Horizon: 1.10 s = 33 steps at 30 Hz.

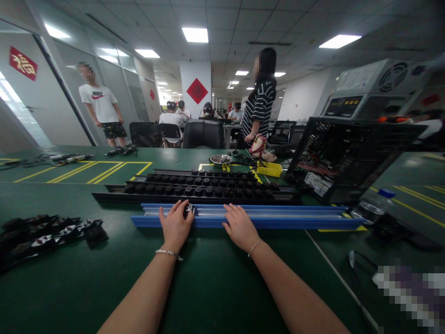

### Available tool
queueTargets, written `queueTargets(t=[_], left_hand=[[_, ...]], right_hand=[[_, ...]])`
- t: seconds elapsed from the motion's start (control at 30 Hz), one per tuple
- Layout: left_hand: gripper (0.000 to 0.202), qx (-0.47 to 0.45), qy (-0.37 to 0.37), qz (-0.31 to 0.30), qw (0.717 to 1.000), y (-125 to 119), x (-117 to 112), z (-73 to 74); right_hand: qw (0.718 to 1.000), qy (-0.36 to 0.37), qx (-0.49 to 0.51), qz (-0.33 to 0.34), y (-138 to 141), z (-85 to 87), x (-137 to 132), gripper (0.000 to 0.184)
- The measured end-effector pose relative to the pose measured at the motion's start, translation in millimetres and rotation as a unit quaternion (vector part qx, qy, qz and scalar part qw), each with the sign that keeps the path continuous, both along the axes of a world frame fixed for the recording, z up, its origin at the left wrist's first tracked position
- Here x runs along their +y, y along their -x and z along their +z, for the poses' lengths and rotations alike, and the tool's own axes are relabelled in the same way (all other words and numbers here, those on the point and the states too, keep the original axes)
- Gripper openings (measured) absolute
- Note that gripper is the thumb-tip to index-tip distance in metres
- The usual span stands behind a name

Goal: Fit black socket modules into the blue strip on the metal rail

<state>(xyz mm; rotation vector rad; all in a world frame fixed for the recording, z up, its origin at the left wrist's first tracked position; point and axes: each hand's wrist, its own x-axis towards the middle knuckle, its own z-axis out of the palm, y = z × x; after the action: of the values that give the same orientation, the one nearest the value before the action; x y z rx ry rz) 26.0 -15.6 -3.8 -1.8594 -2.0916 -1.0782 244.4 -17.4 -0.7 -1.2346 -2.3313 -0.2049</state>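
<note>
A long blue channel rail (285,217) lies crosswise on the green table in front of me. My left hand (175,227) is over its left part, with thumb and index finger closed around a small black wheel piece (189,210) that sits in the channel. The piece is partly hidden by my fingers. My right hand (241,227) rests on the rail near its middle, fingers stretched over the channel and holding nothing. Just behind are black rails (114,197) with rows of black wheels (179,190) in them.
Loose black wheel pieces (45,239) are heaped at the left. On the right stand an opened computer case (347,157), a clear bottle (370,208) and a cable (358,264). Behind the rails are a metal bowl (221,159) and a yellow tray (269,170). Two people stand beyond the table.
</note>
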Motion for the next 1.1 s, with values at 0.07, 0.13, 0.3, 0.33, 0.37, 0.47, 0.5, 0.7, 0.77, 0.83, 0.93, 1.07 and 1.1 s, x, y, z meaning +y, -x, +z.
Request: queueTargets(t=[0.07, 0.13, 0.3, 0.33, 0.37, 0.47, 0.5, 0.7, 0.77, 0.83, 0.93, 1.07, 1.1], left_hand=[[0.037, 0.001, 0.002, 0.004, 1.0, 2, 0, 0.4], [0.037, 0.005, 0.001, 0.006, 1.0, 4, 0, 0.7], [0.037, 0.015, -0.006, 0.005, 1.0, 9, 0, -0.2], [0.037, 0.013, -0.006, 0.006, 1.0, 10, 1, -0.4], [0.037, 0.011, -0.006, 0.007, 1.0, 11, 1, -0.5], [0.037, 0.008, -0.002, 0.006, 1.0, 14, 1, -0.2], [0.037, 0.009, -0.002, 0.005, 1.0, 15, 1, 0.0], [0.038, 0.016, -0.003, 0.003, 1.0, 23, 1, 0.9], [0.038, 0.012, -0.002, 0.007, 1.0, 26, 2, 1.1], [0.038, 0.01, -0.002, 0.009, 1.0, 28, 2, 1.3], [0.038, 0.009, -0.002, 0.01, 1.0, 32, 2, 1.4], [0.038, 0.014, -0.006, 0.011, 1.0, 38, 3, 0.3], [0.037, 0.017, -0.009, 0.012, 1.0, 40, 3, -0.1]], right_hand=[[1.0, 0.001, -0.002, -0.001, 0, 0.2, 0, 0.017], [1.0, 0.0, -0.003, -0.001, 0, -0.2, 0, 0.017], [1.0, -0.005, 0.0, 0.001, 0, -1.8, 1, 0.018], [1.0, -0.005, -0.001, 0.001, 0, -1.7, 1, 0.018], [1.0, -0.004, -0.002, 0.001, 0, -1.5, 1, 0.018], [1.0, -0.004, -0.005, -0.002, 0, -0.3, 1, 0.018], [1.0, -0.004, -0.006, -0.003, 0, 0.1, 1, 0.018], [1.0, -0.004, -0.011, -0.005, 0, -0.3, 1, 0.018], [1.0, -0.006, -0.011, -0.004, 0, -0.9, 1, 0.018], [1.0, -0.008, -0.011, -0.003, 0, -1.4, 1, 0.018], [1.0, -0.007, -0.011, -0.003, 0, -1.4, 2, 0.018], [1.0, -0.002, -0.013, -0.005, 0, -0.9, 2, 0.019], [1.0, -0.002, -0.013, -0.005, 0, -0.9, 2, 0.02]])
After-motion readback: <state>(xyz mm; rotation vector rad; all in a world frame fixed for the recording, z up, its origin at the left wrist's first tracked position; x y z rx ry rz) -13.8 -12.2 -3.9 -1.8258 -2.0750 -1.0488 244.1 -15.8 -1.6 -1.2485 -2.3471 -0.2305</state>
